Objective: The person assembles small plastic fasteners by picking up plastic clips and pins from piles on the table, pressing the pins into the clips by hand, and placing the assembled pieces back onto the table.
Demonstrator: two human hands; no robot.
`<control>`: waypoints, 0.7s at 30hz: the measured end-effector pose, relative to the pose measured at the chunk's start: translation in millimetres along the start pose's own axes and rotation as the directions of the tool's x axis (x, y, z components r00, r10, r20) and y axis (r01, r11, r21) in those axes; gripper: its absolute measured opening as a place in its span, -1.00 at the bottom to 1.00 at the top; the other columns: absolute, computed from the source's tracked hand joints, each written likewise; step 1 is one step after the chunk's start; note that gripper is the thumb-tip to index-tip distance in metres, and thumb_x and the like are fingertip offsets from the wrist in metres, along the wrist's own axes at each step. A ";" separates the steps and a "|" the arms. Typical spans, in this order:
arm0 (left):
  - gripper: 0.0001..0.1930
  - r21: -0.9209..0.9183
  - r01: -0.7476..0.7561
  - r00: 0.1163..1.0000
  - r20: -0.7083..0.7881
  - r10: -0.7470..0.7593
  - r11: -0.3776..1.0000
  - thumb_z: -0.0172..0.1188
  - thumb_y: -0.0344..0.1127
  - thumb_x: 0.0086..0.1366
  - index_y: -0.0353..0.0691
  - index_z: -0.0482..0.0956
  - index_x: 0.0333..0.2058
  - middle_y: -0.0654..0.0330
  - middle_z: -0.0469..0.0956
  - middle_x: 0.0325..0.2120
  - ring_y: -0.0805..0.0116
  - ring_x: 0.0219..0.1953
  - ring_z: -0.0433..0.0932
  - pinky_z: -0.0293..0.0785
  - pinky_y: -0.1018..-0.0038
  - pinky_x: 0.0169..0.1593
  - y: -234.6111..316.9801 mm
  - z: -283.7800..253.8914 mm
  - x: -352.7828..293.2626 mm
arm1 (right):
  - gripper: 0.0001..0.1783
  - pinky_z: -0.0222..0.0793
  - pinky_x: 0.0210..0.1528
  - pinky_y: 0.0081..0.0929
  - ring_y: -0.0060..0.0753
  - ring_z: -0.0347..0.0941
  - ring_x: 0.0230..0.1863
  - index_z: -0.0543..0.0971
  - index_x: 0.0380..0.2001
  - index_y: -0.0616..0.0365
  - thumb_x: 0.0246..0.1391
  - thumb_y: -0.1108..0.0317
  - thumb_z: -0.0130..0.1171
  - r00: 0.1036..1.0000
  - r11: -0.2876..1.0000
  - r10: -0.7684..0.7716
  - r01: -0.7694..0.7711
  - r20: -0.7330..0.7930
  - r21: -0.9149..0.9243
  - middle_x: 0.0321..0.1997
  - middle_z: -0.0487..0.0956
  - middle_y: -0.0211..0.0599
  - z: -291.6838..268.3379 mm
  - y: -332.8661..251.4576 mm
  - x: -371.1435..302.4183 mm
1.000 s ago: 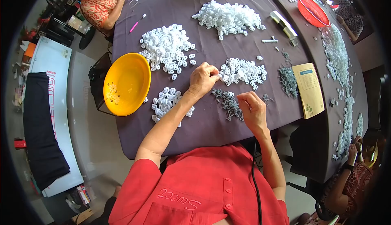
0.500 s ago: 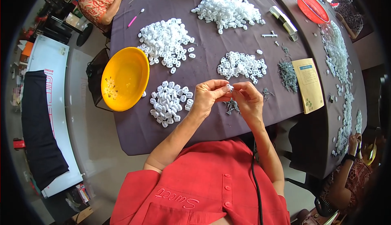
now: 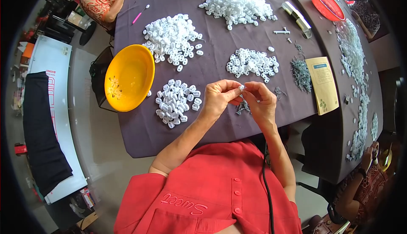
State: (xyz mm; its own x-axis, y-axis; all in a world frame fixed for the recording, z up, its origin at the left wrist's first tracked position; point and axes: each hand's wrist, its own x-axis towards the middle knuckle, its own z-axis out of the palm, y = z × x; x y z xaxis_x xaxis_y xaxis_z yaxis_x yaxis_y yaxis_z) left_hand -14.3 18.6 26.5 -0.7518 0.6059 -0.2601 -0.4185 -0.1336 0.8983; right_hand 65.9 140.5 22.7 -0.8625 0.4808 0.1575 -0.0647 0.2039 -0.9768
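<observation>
Between the fingertips of both my hands is one small white plastic part [image 3: 241, 88]. My left hand [image 3: 219, 98] pinches it from the left; my right hand [image 3: 260, 102] meets it from the right, fingers closed. Fingertips hide most of its shape. Just under my hands lie a few small grey screws [image 3: 243, 108]. Beyond them spreads a pile of white oval pieces with two holes [image 3: 252, 63]. Left of my left forearm is a heap of white oval pieces [image 3: 174, 105] with dark marks on some.
Two larger heaps of white pieces [image 3: 171, 37] [image 3: 237, 7] lie farther back. A yellow bowl [image 3: 137, 81] stands at the table's left edge. Grey screws [image 3: 301, 75], a tan paper packet [image 3: 324, 85] and a clear box [image 3: 296, 20] are rightward. Other people sit around the tables.
My hands stay together over the same spot, fingers shifting slightly around the small white part. The whole view has moved a little, so the table sits slightly higher.
</observation>
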 end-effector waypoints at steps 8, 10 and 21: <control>-0.90 0.138 -0.061 0.998 -0.005 0.062 0.989 0.14 -0.50 0.18 -0.39 0.56 -0.32 0.14 0.59 -0.47 0.46 -0.48 0.58 0.57 0.57 -0.40 -3.1 -0.5 -0.8 | -0.84 0.42 -0.43 -0.61 -0.51 0.54 -0.49 0.43 -0.47 0.23 -0.14 0.59 0.21 0.995 0.970 -0.099 0.095 -0.008 -0.224 -0.52 0.56 -0.30 -1.8 -12.9 3.1; -0.90 0.146 -0.030 0.999 0.022 0.027 0.989 0.14 -0.50 0.18 -0.39 0.56 -0.33 0.14 0.60 -0.45 0.46 -0.47 0.58 0.58 0.56 -0.39 -5.3 -3.7 0.9 | -0.84 0.42 -0.44 -0.61 -0.51 0.54 -0.49 0.44 -0.45 0.22 -0.14 0.58 0.20 0.997 0.975 -0.074 0.078 0.029 -0.209 -0.52 0.57 -0.31 -5.0 -9.2 5.7; -0.89 -0.034 0.060 0.998 -0.034 -0.061 0.998 0.17 -0.48 0.16 -0.37 0.55 -0.32 0.15 0.58 -0.47 0.43 -0.49 0.59 0.58 0.55 -0.41 -23.1 -16.4 -5.7 | -0.79 0.44 -0.40 -0.61 -0.50 0.56 -0.45 0.49 -0.30 0.23 -0.10 0.58 0.16 0.998 0.990 -0.018 0.027 0.065 -0.135 -0.50 0.60 -0.29 5.9 10.2 -4.3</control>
State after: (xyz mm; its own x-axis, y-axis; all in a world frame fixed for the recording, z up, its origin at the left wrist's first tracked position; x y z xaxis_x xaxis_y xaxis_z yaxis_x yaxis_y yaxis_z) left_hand -8.6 5.4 1.5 -0.7418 0.5860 -0.3261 -0.4795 -0.1234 0.8688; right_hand 66.0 135.4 11.2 -0.8922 0.4203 0.1652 -0.0192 0.3301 -0.9437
